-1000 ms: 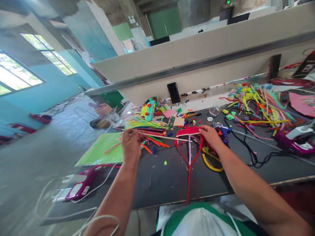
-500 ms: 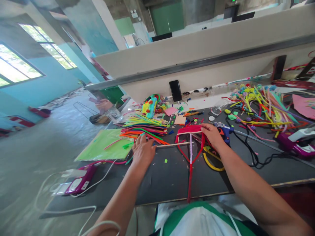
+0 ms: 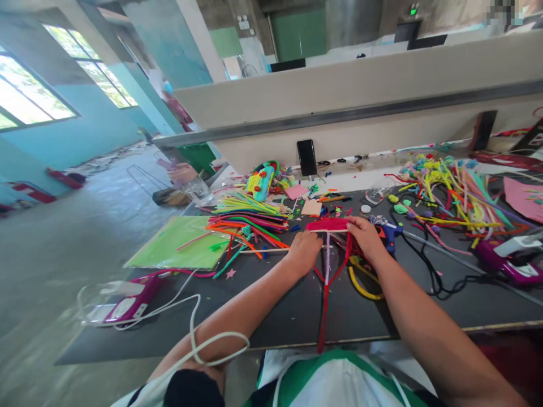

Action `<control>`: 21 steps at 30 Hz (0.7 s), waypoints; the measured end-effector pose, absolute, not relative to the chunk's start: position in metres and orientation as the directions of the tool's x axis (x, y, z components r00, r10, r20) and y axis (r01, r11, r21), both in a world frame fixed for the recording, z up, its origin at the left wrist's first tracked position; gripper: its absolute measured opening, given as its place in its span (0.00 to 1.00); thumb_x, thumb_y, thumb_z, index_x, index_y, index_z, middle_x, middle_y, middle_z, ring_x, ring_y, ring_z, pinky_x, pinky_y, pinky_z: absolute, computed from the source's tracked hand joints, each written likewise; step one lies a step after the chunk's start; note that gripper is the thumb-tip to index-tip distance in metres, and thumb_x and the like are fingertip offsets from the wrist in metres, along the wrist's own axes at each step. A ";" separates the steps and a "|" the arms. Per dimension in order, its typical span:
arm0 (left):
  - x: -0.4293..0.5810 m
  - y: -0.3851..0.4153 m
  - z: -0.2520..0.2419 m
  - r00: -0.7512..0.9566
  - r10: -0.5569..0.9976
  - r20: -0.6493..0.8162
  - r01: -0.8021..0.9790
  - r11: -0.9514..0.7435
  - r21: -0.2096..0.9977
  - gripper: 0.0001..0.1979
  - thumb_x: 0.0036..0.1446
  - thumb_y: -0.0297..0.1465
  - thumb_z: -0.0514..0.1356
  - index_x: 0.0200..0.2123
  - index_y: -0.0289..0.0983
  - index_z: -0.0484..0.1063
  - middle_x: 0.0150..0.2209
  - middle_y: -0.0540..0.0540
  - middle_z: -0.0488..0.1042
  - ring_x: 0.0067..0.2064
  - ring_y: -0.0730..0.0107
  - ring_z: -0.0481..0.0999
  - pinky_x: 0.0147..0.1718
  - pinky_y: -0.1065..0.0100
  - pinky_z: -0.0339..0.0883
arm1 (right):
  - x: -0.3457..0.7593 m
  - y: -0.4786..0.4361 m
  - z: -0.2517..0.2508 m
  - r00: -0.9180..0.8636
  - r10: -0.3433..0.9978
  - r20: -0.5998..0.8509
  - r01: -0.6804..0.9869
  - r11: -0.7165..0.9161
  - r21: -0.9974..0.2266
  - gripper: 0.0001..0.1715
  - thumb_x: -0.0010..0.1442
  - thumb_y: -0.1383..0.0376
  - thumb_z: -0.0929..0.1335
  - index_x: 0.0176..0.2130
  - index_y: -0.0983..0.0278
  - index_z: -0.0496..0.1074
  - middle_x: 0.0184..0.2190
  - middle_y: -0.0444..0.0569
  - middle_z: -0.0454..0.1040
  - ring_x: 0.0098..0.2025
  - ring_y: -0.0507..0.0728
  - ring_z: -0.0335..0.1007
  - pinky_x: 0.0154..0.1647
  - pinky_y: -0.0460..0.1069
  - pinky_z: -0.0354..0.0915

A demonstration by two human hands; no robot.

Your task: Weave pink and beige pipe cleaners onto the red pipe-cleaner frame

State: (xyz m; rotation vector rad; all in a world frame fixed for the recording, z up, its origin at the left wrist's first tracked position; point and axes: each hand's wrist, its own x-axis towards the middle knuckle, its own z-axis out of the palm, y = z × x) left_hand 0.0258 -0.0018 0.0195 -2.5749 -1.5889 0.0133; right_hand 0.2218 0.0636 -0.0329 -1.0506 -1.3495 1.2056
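Note:
A red pipe-cleaner frame [image 3: 323, 316] lies on the dark table before me, its long stem pointing toward me. Fuzzy red rows fill its top, edged by a pale strip, and a lilac pipe cleaner [image 3: 327, 257] runs down its middle. My left hand [image 3: 304, 251] is closed at the frame's upper left corner, its fingertips partly hidden. At the upper right corner, my right hand [image 3: 363, 234] pinches the frame between thumb and fingers. A thin wooden stick [image 3: 263, 251] passes under my left hand. Beside my right wrist lies a yellow pipe-cleaner loop [image 3: 360, 287].
Bundled pipe cleaners [image 3: 250, 215] and a green sheet [image 3: 178, 243] lie left. A blue glue gun [image 3: 389, 236], black cable and tangled pipe cleaners [image 3: 449, 192] are right. A phone [image 3: 306, 157] leans behind. A white cable [image 3: 193, 316] crosses my left forearm. Purple power strips [image 3: 131, 302] sit at left and right.
My left hand has moved right from the pipe-cleaner bundle to the frame's upper left corner and closed there. My right hand keeps its pinch. A pink star now shows on the table.

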 end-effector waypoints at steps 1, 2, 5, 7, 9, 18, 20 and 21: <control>0.026 -0.001 0.020 0.437 0.898 0.047 0.898 -0.433 -0.084 0.12 0.58 0.26 0.50 0.37 0.33 0.73 0.39 0.38 0.73 0.45 0.58 0.71 0.44 0.60 0.63 | 0.221 0.063 -0.032 -0.130 0.983 0.128 -0.018 0.127 -0.992 0.19 0.53 0.58 0.65 0.43 0.64 0.71 0.41 0.50 0.77 0.40 0.57 0.74 0.42 0.51 0.69; 0.027 -0.001 0.020 0.414 0.909 0.043 0.909 -0.412 -0.056 0.12 0.59 0.27 0.50 0.37 0.33 0.73 0.39 0.38 0.73 0.45 0.59 0.72 0.43 0.62 0.64 | 0.220 0.062 -0.031 -0.139 0.982 0.131 -0.022 0.129 -0.991 0.19 0.53 0.58 0.65 0.43 0.64 0.71 0.40 0.50 0.77 0.40 0.57 0.74 0.43 0.51 0.69; 0.028 0.001 0.017 0.316 0.948 0.046 0.946 -0.318 0.061 0.14 0.61 0.32 0.49 0.38 0.37 0.74 0.40 0.41 0.75 0.43 0.61 0.74 0.39 0.65 0.65 | 0.218 0.059 -0.026 -0.170 0.976 0.134 -0.023 0.131 -0.991 0.20 0.53 0.57 0.65 0.45 0.63 0.68 0.37 0.49 0.76 0.37 0.56 0.73 0.40 0.51 0.69; 0.028 0.002 0.014 0.267 0.962 0.065 0.951 -0.273 0.145 0.15 0.62 0.34 0.48 0.40 0.40 0.74 0.40 0.44 0.76 0.43 0.62 0.75 0.39 0.66 0.65 | 0.216 0.056 -0.022 -0.185 0.973 0.137 -0.004 0.138 -0.990 0.22 0.53 0.56 0.65 0.47 0.61 0.65 0.33 0.46 0.75 0.32 0.55 0.72 0.35 0.50 0.68; 0.027 0.002 0.010 0.232 0.969 0.084 0.943 -0.245 0.227 0.15 0.62 0.35 0.48 0.41 0.43 0.75 0.40 0.46 0.77 0.43 0.64 0.75 0.39 0.67 0.65 | 0.214 0.052 -0.018 -0.192 0.970 0.152 0.058 0.166 -0.984 0.23 0.54 0.55 0.65 0.49 0.60 0.62 0.29 0.44 0.72 0.27 0.54 0.69 0.30 0.49 0.65; 0.013 0.000 0.008 0.152 0.987 0.050 0.788 -0.152 0.597 0.11 0.56 0.31 0.53 0.28 0.39 0.75 0.27 0.47 0.76 0.30 0.68 0.75 0.29 0.71 0.63 | 0.209 0.041 -0.012 -0.250 0.917 0.312 0.160 0.357 -0.920 0.11 0.57 0.56 0.64 0.37 0.60 0.62 0.28 0.43 0.67 0.29 0.53 0.64 0.31 0.47 0.61; 0.011 -0.001 0.010 0.190 0.980 -0.059 0.677 -0.087 0.731 0.11 0.55 0.30 0.52 0.26 0.37 0.73 0.21 0.49 0.72 0.24 0.70 0.73 0.25 0.72 0.62 | 0.209 0.039 -0.012 -0.263 0.909 0.322 0.164 0.371 -0.914 0.10 0.58 0.57 0.64 0.36 0.61 0.65 0.29 0.44 0.67 0.29 0.52 0.63 0.31 0.46 0.60; 0.011 -0.002 0.012 0.217 0.971 -0.098 0.617 -0.059 0.785 0.11 0.55 0.29 0.52 0.25 0.36 0.72 0.20 0.49 0.71 0.22 0.71 0.72 0.23 0.73 0.61 | 0.209 0.038 -0.012 -0.265 0.908 0.324 0.173 0.375 -0.911 0.09 0.58 0.58 0.64 0.37 0.61 0.66 0.29 0.44 0.67 0.29 0.52 0.63 0.31 0.46 0.60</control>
